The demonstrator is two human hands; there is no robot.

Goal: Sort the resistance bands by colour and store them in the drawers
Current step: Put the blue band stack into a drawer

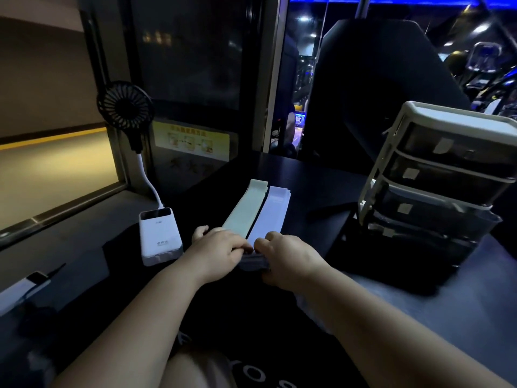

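Beneath left hand, right hand: hidden ends of bands

We are looking at what appears to be a dimly lit gym's front desk. Beyond the dark counter, exercise machines are standing in a shadowy hall, and a blue strip light is glowing overhead. On the counter, stacked resistance bands are lying flat near a small drawer unit. A small fan is trailing its cable into a white power bank, and a yellow notice is showing on the glass partition behind.
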